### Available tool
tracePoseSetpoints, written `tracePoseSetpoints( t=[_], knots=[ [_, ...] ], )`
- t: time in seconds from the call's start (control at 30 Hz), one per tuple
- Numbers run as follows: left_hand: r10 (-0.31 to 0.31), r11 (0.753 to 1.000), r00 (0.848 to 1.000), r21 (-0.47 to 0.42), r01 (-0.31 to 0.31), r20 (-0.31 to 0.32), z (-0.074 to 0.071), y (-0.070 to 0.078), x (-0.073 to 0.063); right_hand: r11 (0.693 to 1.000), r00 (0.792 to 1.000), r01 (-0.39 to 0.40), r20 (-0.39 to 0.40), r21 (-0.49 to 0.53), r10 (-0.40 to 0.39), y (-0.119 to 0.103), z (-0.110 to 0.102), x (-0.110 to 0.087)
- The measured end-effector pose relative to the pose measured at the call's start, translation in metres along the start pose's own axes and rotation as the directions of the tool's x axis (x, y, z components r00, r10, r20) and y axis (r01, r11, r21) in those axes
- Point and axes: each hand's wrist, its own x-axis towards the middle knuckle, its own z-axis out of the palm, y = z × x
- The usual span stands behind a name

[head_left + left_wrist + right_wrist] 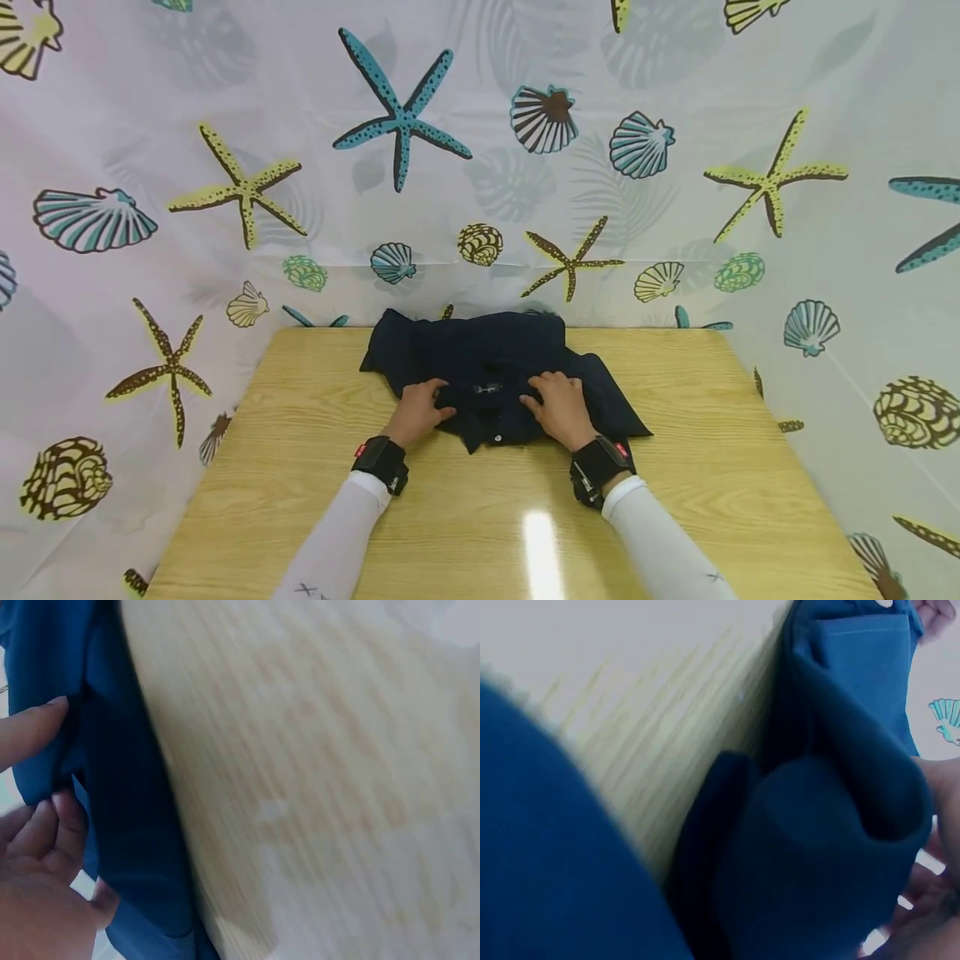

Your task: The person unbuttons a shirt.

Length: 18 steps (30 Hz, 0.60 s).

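Navy cloth bunches beneath 2 hands at the far end of a table (712, 400), where a shirt (487, 346) lies crosswise just before a curtain (315, 108) printed with starfish and shells. The left hand (416, 414) pinches the shirt, its thumb (37, 727) on top and its fingers (66, 817) bent at the fabric's edge. The right hand (561, 408), a little apart from it, grips a raised fold, fingers curled; some fingertips are hidden by the cloth in the right wrist view. Between the 2 hands show a small label (487, 388), too small to read, and, nearer the front edge, 1 white button (498, 438). Black bands (381, 461) circle both wrists above white sleeves (330, 533). Glare (542, 550) streaks the wood in the foreground.
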Motion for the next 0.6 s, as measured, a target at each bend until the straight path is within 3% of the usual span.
tracePoseSetpoints(
  t=[0.07, 0.17, 0.27, 0.37, 0.43, 0.47, 0.6],
  knots=[
    [0.007, 0.996, 1.000, -0.088, -0.005, 0.020, -0.005, 0.002, -0.004, 0.997, 0.994, 0.076, -0.076, 0.012, -0.075, 0.004, -0.009, 0.000],
    [0.035, 0.982, 0.999, -0.188, -0.029, 0.028, -0.017, 0.010, -0.011, 0.981, 0.965, 0.186, -0.200, 0.063, -0.171, 0.008, -0.030, 0.002],
    [0.091, 0.978, 0.996, -0.191, -0.087, 0.010, -0.034, 0.028, -0.019, 0.955, 0.923, 0.282, -0.299, 0.096, -0.243, 0.006, -0.056, 0.004],
    [0.191, 0.965, 0.979, -0.170, -0.202, -0.074, -0.055, 0.052, -0.029, 0.930, 0.872, 0.355, -0.393, 0.099, -0.291, -0.002, -0.087, 0.003],
    [0.278, 0.942, 0.945, -0.142, -0.303, -0.172, -0.070, 0.071, -0.035, 0.915, 0.826, 0.394, -0.468, 0.083, -0.313, -0.009, -0.109, 0.002],
    [0.323, 0.926, 0.918, -0.123, -0.356, -0.228, -0.077, 0.081, -0.039, 0.909, 0.798, 0.412, -0.509, 0.070, -0.323, -0.013, -0.121, 0.002],
    [0.477, 0.850, 0.774, -0.006, -0.527, -0.417, -0.102, 0.124, -0.052, 0.897, 0.689, 0.442, -0.647, 0.018, -0.326, -0.031, -0.170, 0.002]
  ],
)
